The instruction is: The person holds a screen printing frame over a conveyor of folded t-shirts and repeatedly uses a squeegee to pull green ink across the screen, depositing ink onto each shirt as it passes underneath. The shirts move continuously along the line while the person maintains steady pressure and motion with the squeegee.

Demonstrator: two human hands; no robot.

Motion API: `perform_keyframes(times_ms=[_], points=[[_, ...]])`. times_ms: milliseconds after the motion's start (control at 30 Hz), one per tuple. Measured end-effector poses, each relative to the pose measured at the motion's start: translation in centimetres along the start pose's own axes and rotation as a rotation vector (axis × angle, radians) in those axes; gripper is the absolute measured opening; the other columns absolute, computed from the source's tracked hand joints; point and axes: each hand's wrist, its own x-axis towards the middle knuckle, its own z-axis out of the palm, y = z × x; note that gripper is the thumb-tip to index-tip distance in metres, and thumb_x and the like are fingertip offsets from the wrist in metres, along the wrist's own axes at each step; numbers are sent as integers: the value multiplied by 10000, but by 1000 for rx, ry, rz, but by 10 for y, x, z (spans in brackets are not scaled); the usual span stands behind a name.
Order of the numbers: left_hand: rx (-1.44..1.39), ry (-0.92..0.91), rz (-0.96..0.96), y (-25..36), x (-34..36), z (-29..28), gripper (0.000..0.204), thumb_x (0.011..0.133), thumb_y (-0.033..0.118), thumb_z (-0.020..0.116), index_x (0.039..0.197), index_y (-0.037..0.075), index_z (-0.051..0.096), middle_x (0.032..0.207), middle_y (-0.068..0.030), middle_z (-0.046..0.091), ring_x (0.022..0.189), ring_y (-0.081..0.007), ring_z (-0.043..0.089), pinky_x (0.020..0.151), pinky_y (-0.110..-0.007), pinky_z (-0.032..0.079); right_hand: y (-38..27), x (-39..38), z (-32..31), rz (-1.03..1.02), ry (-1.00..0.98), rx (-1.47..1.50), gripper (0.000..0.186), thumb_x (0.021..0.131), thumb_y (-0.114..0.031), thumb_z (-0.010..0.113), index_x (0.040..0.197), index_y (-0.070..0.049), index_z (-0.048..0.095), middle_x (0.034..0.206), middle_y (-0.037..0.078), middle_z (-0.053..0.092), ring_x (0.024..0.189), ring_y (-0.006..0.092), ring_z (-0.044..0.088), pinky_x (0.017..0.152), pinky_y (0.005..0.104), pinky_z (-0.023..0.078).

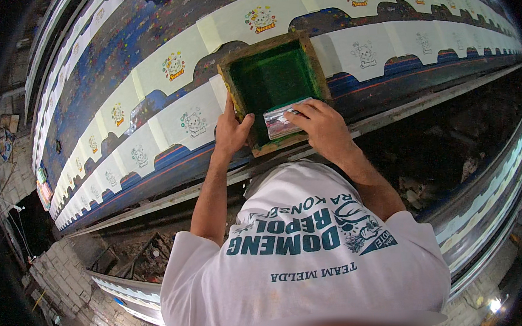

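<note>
A square wooden screen frame [316, 60] with green ink over its inside lies on the lower row of white printed pieces [347, 52]. My left hand [233, 132] grips the frame's left side, thumb over the rim. My right hand [323, 128] is closed on a flat squeegee [275, 126], smeared pale and reddish, at the near end of the screen. The pieces beside the frame bear outlined cat drawings; those in the row beyond carry coloured cat prints. What lies directly under the screen is hidden.
A long, paint-spattered table [100, 71] runs across the view with rows of pieces. A metal rail [389, 110] edges its near side, above a dark gap [433, 152]. Further long tables [479, 209] stand at lower right and left. Brick paving [65, 276] shows at lower left.
</note>
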Motion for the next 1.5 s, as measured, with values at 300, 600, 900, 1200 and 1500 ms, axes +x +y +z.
perform_keyframes(times_ms=[300, 600, 900, 1200, 1500], points=[[-85, -52, -93, 3, -2, -4, 960, 921, 254, 721, 1732, 38, 256, 883, -248, 788, 629, -361, 756, 670, -473, 623, 1, 1, 2, -19, -35, -27, 547, 848, 64, 777, 1366, -112, 761, 1369, 110, 718, 1321, 300, 627, 1132, 440, 555], [-10, -23, 0, -4, -2, -3, 992, 914, 308, 722, 1735, 32, 239, 921, -310, 774, 751, -449, 761, 723, -521, 601, -1, 0, 5, -52, 1, -54, 517, 860, 63, 744, 1347, -109, 768, 1359, 103, 726, 1296, 299, 637, 1132, 429, 553], [134, -122, -84, 7, -3, -10, 1027, 961, 334, 704, 1726, -39, 128, 848, -346, 727, 786, -518, 735, 747, -579, 578, 19, 46, -18, -75, 8, 112, 469, 908, 40, 649, 1317, -146, 781, 1237, 126, 776, 1177, 351, 702, 1065, 468, 576], [65, -163, -98, 20, -4, -16, 1029, 979, 324, 688, 1724, -23, 68, 862, -357, 735, 795, -559, 733, 755, -612, 601, 36, 109, -10, 48, -28, 41, 468, 907, 50, 647, 1315, -134, 783, 1235, 134, 780, 1195, 364, 700, 1072, 496, 572], [171, -144, -36, 7, -1, -9, 1063, 995, 334, 694, 1699, -79, 12, 861, -404, 710, 808, -594, 719, 741, -628, 594, -7, 8, 0, 50, -41, -33, 535, 872, 102, 662, 1340, -138, 763, 1342, 88, 753, 1273, 329, 679, 1121, 456, 574]])
